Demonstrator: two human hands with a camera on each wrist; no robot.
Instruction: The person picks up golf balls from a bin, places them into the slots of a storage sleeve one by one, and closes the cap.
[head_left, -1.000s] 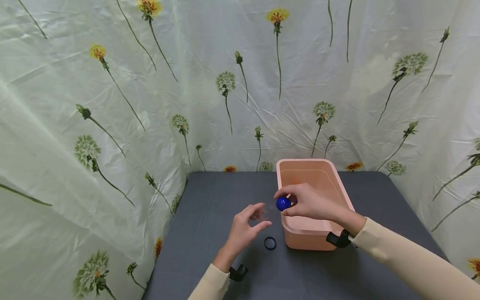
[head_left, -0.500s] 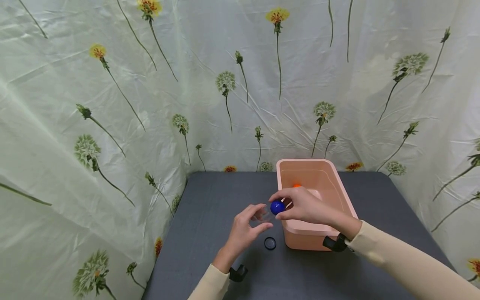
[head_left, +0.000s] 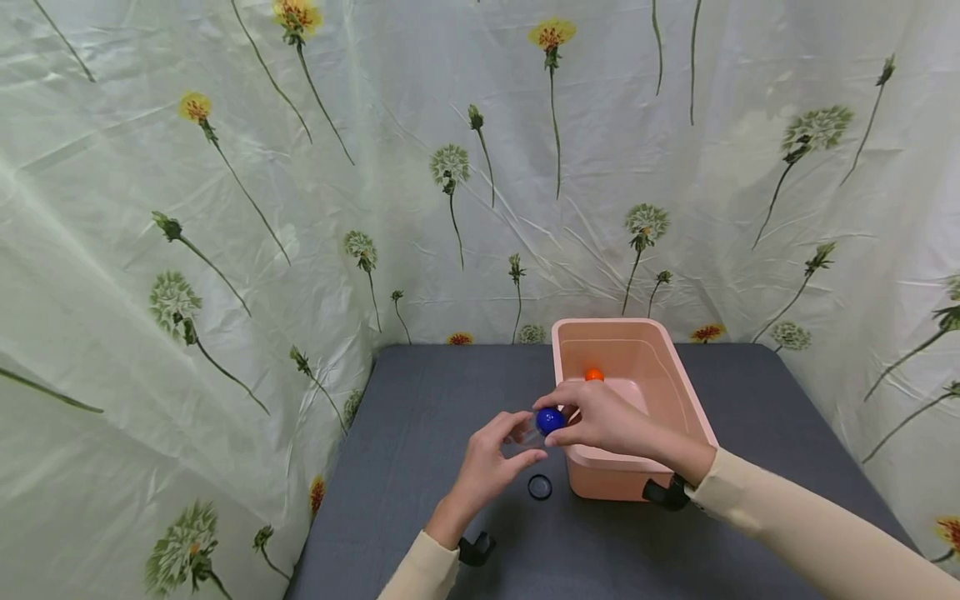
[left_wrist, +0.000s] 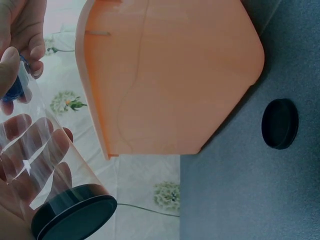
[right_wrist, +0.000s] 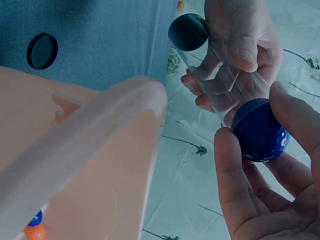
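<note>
My left hand [head_left: 483, 460] grips a clear plastic tube [left_wrist: 80, 167], its fingers visible through the wall in the left wrist view. A black cap [left_wrist: 75, 215] closes the tube's lower end. Between the thumb and fingers of my right hand [head_left: 611, 418] is a shiny, dimpled blue golf ball [right_wrist: 261, 131]. The ball sits right at the tube's other end, partly inside its mouth in the right wrist view. In the head view both hands meet over the left edge of a pink bin [head_left: 611, 479]. A loose black cap [head_left: 540, 487] lies on the table below them.
Inside the bin, an orange ball [head_left: 594, 375] and a blue ball [right_wrist: 36, 218] rest near one wall. The bin stands on the right half of a dark grey table [head_left: 450, 383]. A flowered curtain [head_left: 420, 167] hangs behind and beside it.
My right hand has carried the blue golf ball left, from over the bin to the tube's end. The left hand with the tube has barely moved. The orange ball has come into view.
</note>
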